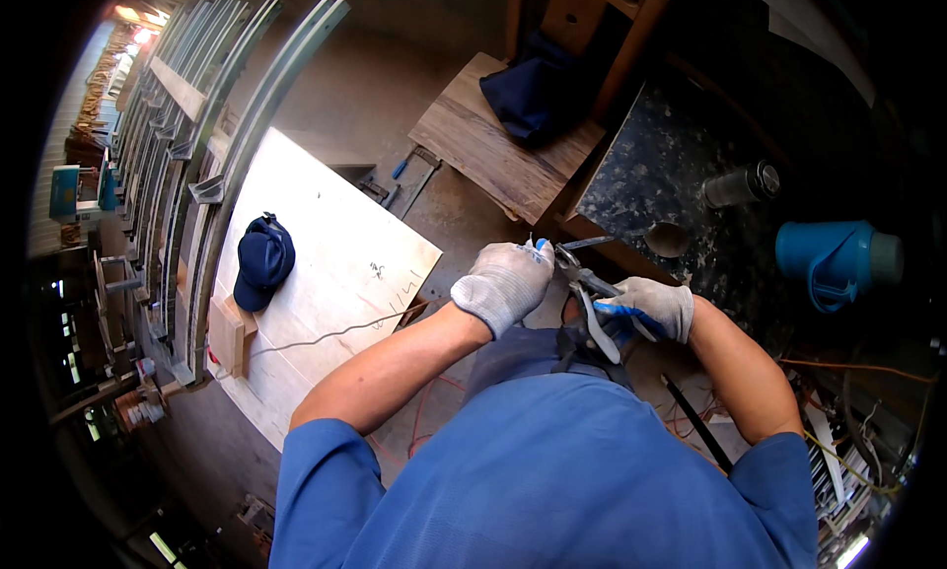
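Observation:
Both my hands wear pale knit gloves with blue on the palm side and meet in front of my waist. In my right hand [649,309] are pliers [598,324], their grey handles spread apart and their jaws pointing toward my left hand. My left hand [507,275] is closed right beside the jaws, thumb and fingers pinched together. What it holds is too small and too hidden to name. A thin dark metal bar [590,242] shows just beyond the jaws, toward the dark table; I cannot tell whether either hand touches it.
A pale board [326,244] at left bears a dark blue cap [264,261] and a wood block [231,334]. Beyond it stand long metal rails [258,155]. Ahead, a wooden chair [503,155] holds dark cloth. On the dark table [641,165] are a clear jar [740,184] and a blue jug [834,258].

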### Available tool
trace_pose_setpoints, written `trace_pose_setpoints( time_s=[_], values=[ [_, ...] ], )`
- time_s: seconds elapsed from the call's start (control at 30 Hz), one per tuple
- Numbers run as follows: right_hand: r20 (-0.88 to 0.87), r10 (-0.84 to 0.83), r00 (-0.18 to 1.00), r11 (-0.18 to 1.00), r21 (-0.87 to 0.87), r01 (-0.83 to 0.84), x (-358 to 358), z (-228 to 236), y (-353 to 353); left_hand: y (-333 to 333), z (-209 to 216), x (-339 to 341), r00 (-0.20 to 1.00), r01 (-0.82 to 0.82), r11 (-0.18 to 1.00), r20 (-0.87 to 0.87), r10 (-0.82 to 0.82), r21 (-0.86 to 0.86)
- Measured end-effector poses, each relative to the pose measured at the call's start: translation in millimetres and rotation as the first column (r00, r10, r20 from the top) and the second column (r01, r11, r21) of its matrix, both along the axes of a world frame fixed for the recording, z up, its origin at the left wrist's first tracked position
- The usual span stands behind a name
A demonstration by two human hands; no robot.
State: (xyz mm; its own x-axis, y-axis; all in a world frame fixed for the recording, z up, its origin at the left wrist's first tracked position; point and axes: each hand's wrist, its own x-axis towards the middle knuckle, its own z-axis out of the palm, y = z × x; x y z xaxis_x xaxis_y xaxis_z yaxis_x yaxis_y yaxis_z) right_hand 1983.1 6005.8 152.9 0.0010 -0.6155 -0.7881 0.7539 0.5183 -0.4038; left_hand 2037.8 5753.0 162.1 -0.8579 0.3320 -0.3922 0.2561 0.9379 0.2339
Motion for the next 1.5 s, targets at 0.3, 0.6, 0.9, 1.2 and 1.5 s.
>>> trace_pose_setpoints(
  time_s=[0.3, 0.6, 0.9, 1.2, 1.5],
  values=[
    [0.231, -0.116, 0.966, 0.990, -0.049, 0.131, 8.4, 4.3, -2.2, -2.3, 9.1, -2.1, 0.996, 0.038, 0.998, 0.076, -0.035, -0.043],
    [0.122, -0.094, 0.988, 0.996, 0.010, 0.093, 15.4, 6.6, -5.4, -3.2, 4.3, 7.4, 0.996, 0.059, 0.998, -0.058, -0.060, -0.024],
    [0.340, -0.194, 0.920, 0.979, 0.006, 0.205, 11.9, 0.7, 5.7, -9.0, 19.2, -2.3, 0.999, -0.020, 0.994, 0.051, 0.015, 0.106],
    [0.516, -0.196, 0.834, 0.946, -0.123, 0.299, 13.3, -17.6, -1.5, -13.5, 25.3, -17.6, 0.987, 0.158, 0.983, 0.055, -0.153, -0.094],
    [0.580, -0.147, 0.801, 0.909, -0.240, 0.340, 13.5, -15.0, -14.3, -24.9, 27.1, -25.3, 0.975, 0.216, 0.966, -0.022, -0.222, -0.142]
  ],
)
